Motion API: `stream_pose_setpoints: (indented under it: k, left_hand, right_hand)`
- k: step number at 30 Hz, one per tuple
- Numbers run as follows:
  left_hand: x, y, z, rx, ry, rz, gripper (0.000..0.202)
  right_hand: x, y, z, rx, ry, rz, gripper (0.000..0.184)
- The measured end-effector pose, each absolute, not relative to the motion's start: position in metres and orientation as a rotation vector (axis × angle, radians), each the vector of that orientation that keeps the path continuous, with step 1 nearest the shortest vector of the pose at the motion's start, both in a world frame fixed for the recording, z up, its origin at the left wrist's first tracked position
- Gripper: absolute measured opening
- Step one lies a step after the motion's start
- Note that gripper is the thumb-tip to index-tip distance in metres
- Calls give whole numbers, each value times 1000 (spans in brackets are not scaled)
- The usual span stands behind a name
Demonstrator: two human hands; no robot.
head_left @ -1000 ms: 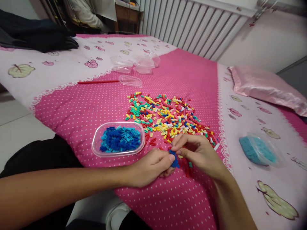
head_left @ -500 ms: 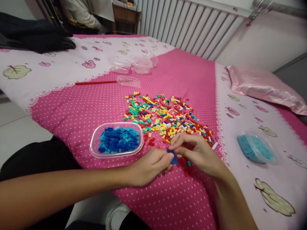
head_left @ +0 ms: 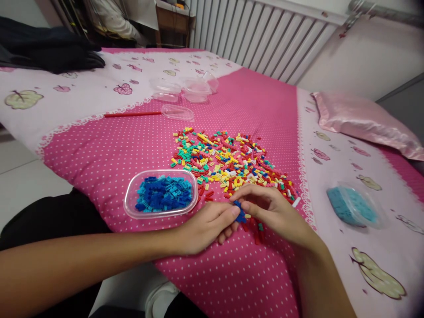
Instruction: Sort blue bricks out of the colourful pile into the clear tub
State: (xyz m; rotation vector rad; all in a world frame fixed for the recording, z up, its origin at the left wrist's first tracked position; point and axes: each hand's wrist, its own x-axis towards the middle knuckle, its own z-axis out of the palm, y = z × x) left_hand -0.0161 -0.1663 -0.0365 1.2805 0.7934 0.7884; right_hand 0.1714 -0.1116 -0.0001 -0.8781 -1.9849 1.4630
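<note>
Several small dark blue toy bricks (head_left: 240,215) are bunched between my two hands, just in front of the heap. My left hand (head_left: 212,225) is closed on them, its thumb pressing from above. Around their far side curve the thumb and forefinger of my right hand (head_left: 270,210), closed and touching the bricks; its other fingers are partly hidden. Beyond my hands spreads a heap of mixed toy bricks (head_left: 228,159) in red, yellow, green, pink and white. To the left, a clear plastic tub (head_left: 127,201) holds dark and light blue bricks.
A clear tub of turquoise pieces (head_left: 353,205) stands at the right. Farther back are several clear containers (head_left: 195,87), a clear lid (head_left: 177,112) and a red stick (head_left: 132,114). A pink pillow (head_left: 364,119) lies at right, dark clothing (head_left: 49,46) at far left.
My right forefinger and thumb have shifted slightly over the blue bricks. The left hand's lower fingers have loosened a little. The tubs and heap have stayed put.
</note>
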Motion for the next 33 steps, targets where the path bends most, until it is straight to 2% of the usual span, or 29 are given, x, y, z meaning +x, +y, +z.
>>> stream_pose_setpoints:
  k: [17, 33]
  left_hand:
    - [-15, -164, -39, 1092, 806, 817, 61]
    - [-16, -161, -46, 1044, 856, 832, 62]
  right_hand:
    - [176, -113, 0, -916, -1851, 1562, 19]
    - [164, -115, -1, -914, -1836, 1432, 19]
